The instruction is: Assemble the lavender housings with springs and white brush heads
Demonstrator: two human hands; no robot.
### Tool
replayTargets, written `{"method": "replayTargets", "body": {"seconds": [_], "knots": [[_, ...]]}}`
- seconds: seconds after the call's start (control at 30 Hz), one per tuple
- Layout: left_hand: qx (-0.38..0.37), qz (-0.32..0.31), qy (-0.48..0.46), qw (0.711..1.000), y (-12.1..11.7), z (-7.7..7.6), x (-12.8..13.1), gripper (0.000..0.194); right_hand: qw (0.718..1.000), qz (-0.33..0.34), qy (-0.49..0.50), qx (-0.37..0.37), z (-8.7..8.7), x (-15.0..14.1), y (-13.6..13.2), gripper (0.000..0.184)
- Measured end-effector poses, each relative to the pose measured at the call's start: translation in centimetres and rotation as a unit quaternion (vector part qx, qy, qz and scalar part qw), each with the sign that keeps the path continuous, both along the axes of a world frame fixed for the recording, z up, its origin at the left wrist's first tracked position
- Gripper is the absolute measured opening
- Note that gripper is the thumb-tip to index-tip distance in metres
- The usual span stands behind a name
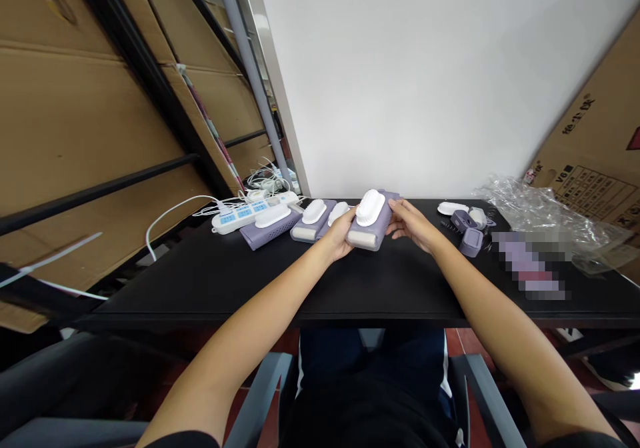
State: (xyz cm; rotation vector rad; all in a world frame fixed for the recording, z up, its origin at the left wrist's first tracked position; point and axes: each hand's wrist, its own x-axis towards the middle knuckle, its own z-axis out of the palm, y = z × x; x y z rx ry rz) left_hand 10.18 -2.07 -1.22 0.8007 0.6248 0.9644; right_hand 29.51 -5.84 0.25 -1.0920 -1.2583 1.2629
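Observation:
A purple device with a white oval top piece point(371, 219) rests on the black table point(280, 281) near its far edge. My left hand point(343, 233) grips its left side and my right hand point(411, 223) holds its right side, fingers wrapped against it. Just to its left lie two more of the same purple devices point(314, 220) point(269, 227), each with a white top piece.
A white power strip point(245, 213) with cables lies at the far left of the table. Small purple and white parts point(469, 229) and a crumpled clear plastic bag point(545, 220) lie to the right. Cardboard boxes stand on both sides, a white wall behind.

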Motion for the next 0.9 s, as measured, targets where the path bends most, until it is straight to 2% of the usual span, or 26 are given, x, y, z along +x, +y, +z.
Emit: {"method": "replayTargets", "body": {"seconds": [0.1,0.23,0.3,0.33,0.4,0.47,0.5,0.57,0.63,0.7,0.77,0.83,0.9], "knots": [[0.019,-0.001,0.013,1.0,0.2,-0.2,0.0,0.032,1.0,0.005,0.027,0.004,-0.1,0.2,0.0,0.044],[0.051,0.007,0.056,0.997,0.1,-0.1,0.1,0.042,1.0,-0.007,0.0,0.019,0.3,0.5,0.0,0.042],[0.112,0.02,0.089,0.989,-0.1,0.0,0.0,0.053,0.996,-0.059,-0.042,0.057,0.4,0.5,-0.1,0.041],[0.17,0.024,0.113,0.979,-0.2,0.1,0.0,0.058,0.989,-0.091,-0.075,0.09,0.5,0.6,-0.1,0.04],[0.315,0.025,0.18,0.931,-0.5,0.1,-0.3,0.071,0.962,-0.148,-0.15,0.171,0.6,0.5,-0.4,0.038],[0.426,0.033,0.264,0.865,-0.8,0.0,-0.6,0.097,0.925,-0.186,-0.22,0.247,0.5,0.4,-0.8,0.034],[0.454,0.039,0.299,0.839,-0.8,-0.1,-0.6,0.11,0.908,-0.194,-0.248,0.276,0.4,0.3,-1.0,0.032],[0.464,0.065,0.342,0.815,-0.9,-0.3,-0.8,0.124,0.88,-0.192,-0.292,0.321,0.2,-0.2,-1.4,0.029],[0.452,0.09,0.353,0.815,-0.9,-0.3,-0.8,0.123,0.872,-0.165,-0.314,0.338,0.2,-0.6,-1.8,0.029],[0.444,0.111,0.337,0.823,-1.0,-0.2,-0.9,0.117,0.885,-0.134,-0.306,0.326,0.5,-0.9,-2.2,0.034],[0.446,0.134,0.305,0.83,-1.2,0.1,-1.0,0.112,0.899,-0.138,-0.285,0.304,1.3,-0.5,-2.5,0.04],[0.457,0.152,0.274,0.833,-1.4,0.4,-1.1,0.111,0.892,-0.199,-0.283,0.291,2.3,0.8,-2.6,0.036],[0.476,0.165,0.248,0.827,-1.5,0.7,-1.4,0.113,0.856,-0.298,-0.321,0.275,3.3,2.9,-2.5,0.031]]}}
